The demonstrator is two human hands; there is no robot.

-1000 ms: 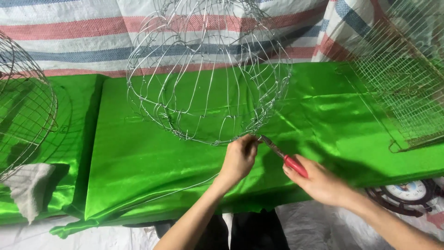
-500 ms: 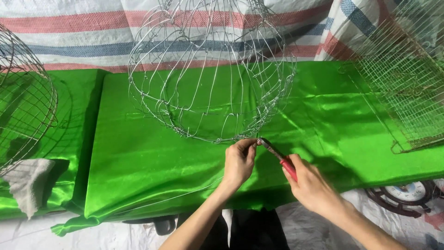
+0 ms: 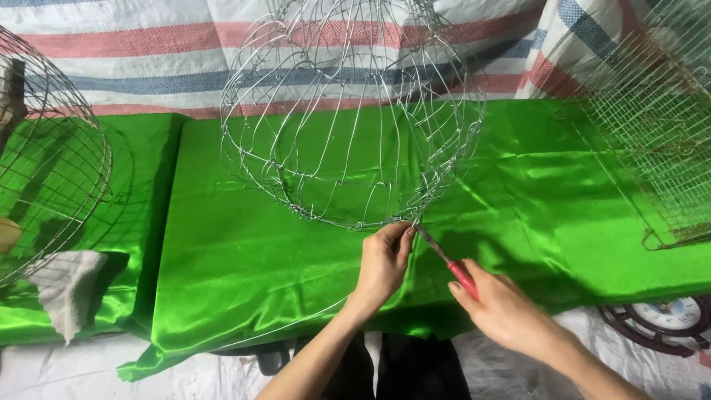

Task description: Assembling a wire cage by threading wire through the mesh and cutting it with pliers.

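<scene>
Both hands have edged a little to the right along the lower rim since the earlier frames, and the tool now lies at a shallower slant, while the frame itself sits much where it was.

Largest in view is the worktop (image 3: 244, 296), draped in shiny green cloth, with a striped tarpaulin (image 3: 133, 52) behind it. On it stands the round wire frame (image 3: 348, 118), a domed cage of thin silver wire whose lower rim curves down toward the person. A second wire basket (image 3: 44, 163) stands well apart at the left edge, and a flat wire mesh panel (image 3: 652, 133) leans at the right.

The working point is the lowest bit of the rim, just above and touching the left hand (image 3: 384, 263). That hand rises from below, wrist bent back, its fingers (image 3: 400, 235) pinched closed on the rim wire. The pliers (image 3: 448, 263) run with their long axis slanting from lower right up to upper left, the metal nose meeting the wire just beside the left fingertips, the red handle down in the right hand (image 3: 503, 311). The right hand comes in from the lower right, closed around the handle; how far the nose is parted at the wire is too small to tell. The left hand is nearer the rim; the right reaches it only through the tool.
</scene>
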